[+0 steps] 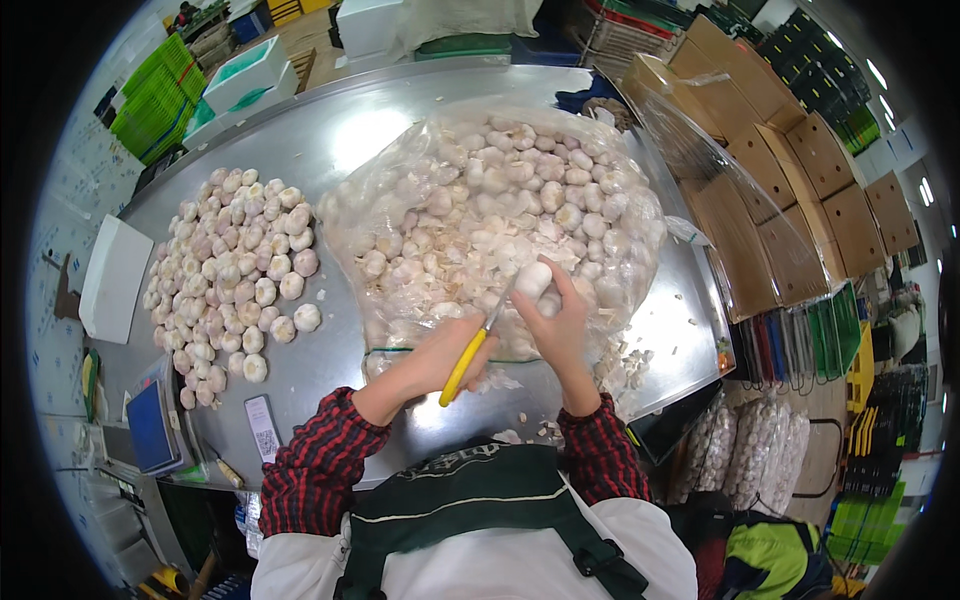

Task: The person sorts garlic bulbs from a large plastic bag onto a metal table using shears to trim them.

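Note:
My left hand (448, 355) is closed around a yellow-handled cutting tool (465, 366). Its narrow metal blade points up and right against a garlic bulb; whether it is a knife or snips I cannot tell. Between thumb and fingers, my right hand (562, 325) grips that pale garlic bulb (533, 281). Both hands are over the near side of a large clear plastic bag (350, 215), spread open and full of garlic bulbs (515, 165). Loose papery skins (480, 250) cover the bulbs in its middle.
A heap of garlic bulbs (225, 265) lies left on the metal table (345, 385). Near it are a phone-like slab (262, 428), a blue flat object (152, 425) and a white foam piece (112, 285). Skin scraps (625, 365) litter the right. Cardboard boxes (770, 170) stand beyond the right edge.

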A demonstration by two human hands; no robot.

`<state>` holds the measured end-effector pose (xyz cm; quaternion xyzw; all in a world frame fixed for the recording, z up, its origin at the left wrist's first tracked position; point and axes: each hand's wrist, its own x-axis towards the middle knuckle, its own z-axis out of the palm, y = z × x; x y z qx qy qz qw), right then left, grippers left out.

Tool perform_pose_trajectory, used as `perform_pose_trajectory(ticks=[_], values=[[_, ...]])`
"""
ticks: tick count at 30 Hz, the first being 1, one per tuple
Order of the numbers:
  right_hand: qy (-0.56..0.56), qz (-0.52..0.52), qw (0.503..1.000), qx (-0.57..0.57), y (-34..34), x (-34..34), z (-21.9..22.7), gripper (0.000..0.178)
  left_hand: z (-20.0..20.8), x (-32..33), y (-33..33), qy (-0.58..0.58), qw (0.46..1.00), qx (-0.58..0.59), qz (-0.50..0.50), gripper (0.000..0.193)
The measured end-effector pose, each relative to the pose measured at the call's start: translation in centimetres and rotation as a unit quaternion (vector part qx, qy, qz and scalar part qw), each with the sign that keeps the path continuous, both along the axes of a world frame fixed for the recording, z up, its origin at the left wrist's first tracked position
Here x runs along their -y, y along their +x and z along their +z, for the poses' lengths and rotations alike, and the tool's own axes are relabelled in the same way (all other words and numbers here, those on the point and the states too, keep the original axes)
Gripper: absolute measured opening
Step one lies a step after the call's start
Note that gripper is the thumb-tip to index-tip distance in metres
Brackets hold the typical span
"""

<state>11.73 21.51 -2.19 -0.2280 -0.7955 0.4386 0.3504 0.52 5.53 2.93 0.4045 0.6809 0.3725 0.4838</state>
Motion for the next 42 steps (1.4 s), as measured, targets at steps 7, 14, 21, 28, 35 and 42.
perform_pose_trajectory(ticks=[7, 14, 21, 28, 35, 42], values=[[-0.193, 0.099, 0.976, -0.03, -2.8, 3.2, 2.9, 0.05, -4.9, 4.6, -2.6, 0.084, 0.892, 0.379, 0.231, 0.057], [0.17, 0.311, 0.932, -0.078, -10.4, 12.2, 1.6, 0.062, -6.8, 11.3, -3.8, 0.303, 0.674, 0.504, 0.447, 0.066], [0.141, 0.089, 0.977, 0.132, -18.1, -1.6, -6.6, 0.026, -11.4, 23.3, -13.7, 0.333, 0.646, 0.39, 0.565, 0.068], [0.221, 0.042, 0.959, 0.175, -24.8, -6.7, -14.1, 0.039, -8.3, 25.4, -23.2, 0.304, 0.648, 0.236, 0.658, 0.058], [-0.07, 0.225, 0.97, 0.063, -17.8, -3.7, -6.1, 0.05, -2.9, 14.4, -11.4, 0.036, 0.893, -0.376, 0.244, 0.052], [-0.193, 0.292, 0.934, 0.072, -8.5, 1.1, 3.3, 0.051, -0.2, 5.8, -6.8, -0.018, 0.89, -0.454, 0.042, 0.052]])
